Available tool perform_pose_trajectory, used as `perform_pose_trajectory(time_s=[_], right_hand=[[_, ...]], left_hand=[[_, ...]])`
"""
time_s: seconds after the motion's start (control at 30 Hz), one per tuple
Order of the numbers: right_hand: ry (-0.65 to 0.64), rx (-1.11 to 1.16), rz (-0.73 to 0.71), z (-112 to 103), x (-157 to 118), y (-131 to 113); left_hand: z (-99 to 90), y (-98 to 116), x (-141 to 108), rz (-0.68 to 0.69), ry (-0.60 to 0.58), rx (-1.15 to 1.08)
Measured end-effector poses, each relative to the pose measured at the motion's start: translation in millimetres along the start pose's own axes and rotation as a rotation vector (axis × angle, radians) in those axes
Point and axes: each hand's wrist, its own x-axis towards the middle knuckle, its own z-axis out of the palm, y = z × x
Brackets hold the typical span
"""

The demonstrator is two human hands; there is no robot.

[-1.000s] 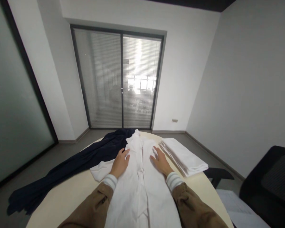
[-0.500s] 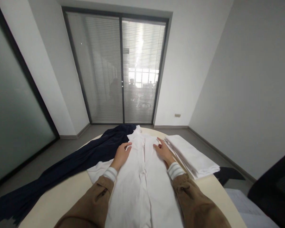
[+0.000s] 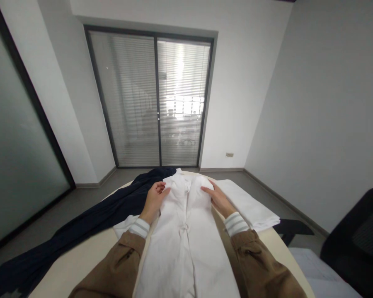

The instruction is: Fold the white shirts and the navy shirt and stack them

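Note:
A white shirt (image 3: 180,256) lies lengthwise in front of me, with a creased seam down its middle and a small bunched spot partway along. At its far left edge my left hand (image 3: 155,199) pinches the cloth, thumb on top and fingers curled. My right hand (image 3: 220,198) grips the far right edge, its thumb over the fabric and the other fingers partly hidden beneath. Between the hands the far part of the shirt is slightly raised and rumpled. A piece of the white cloth sticks out under my left wrist.
Dark blue clothing (image 3: 90,215) stretches along the left of the round cream table (image 3: 77,260) and hangs over its edge. A folded white cloth (image 3: 248,205) lies on the right. Beyond the table's right side stands a black chair (image 3: 357,231). Glass doors with blinds (image 3: 127,107) are ahead.
My hands have moved slightly apart, the left one leftward. My right hand has closed on the shirt's far right edge, and the cloth there is now lifted and more rumpled.

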Motion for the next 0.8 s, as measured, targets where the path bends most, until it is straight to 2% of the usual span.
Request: perform_pose_trajectory(time_s=[0.13, 0.23, 0.3, 0.43, 0.53, 0.6, 0.8], right_hand=[[-0.091, -0.076, 0.004, -10.5, -20.4, -25.5], [-0.182, -0.264, 0.067, -21.1, -33.5, -40.2], [-0.235, -0.428, 0.146, -26.3, -43.7, -48.1], [-0.333, -0.690, 0.306, -29.6, -68.2, -52.2], [-0.425, -0.657, 0.488, -28.6, -86.8, -43.5], [-0.442, -0.589, 0.556, -27.9, -97.3, -35.8], [-0.405, -0.515, 0.521, -25.2, -115.9, -28.5]], left_hand=[[-7.0, 27.7, -20.1, -0.160, -0.040, -0.088], [-14.7, 41.3, -40.5, -0.265, -0.213, -0.001], [-19.5, 42.2, -53.9, -0.304, -0.302, 0.074], [-27.5, 31.1, -78.9, -0.305, -0.289, 0.197], [-32.6, 24.0, -96.8, -0.389, -0.294, 0.200], [-35.3, 22.3, -107.2, -0.481, -0.279, 0.178], [-39.6, 20.5, -120.0, -0.710, -0.218, 0.013]])
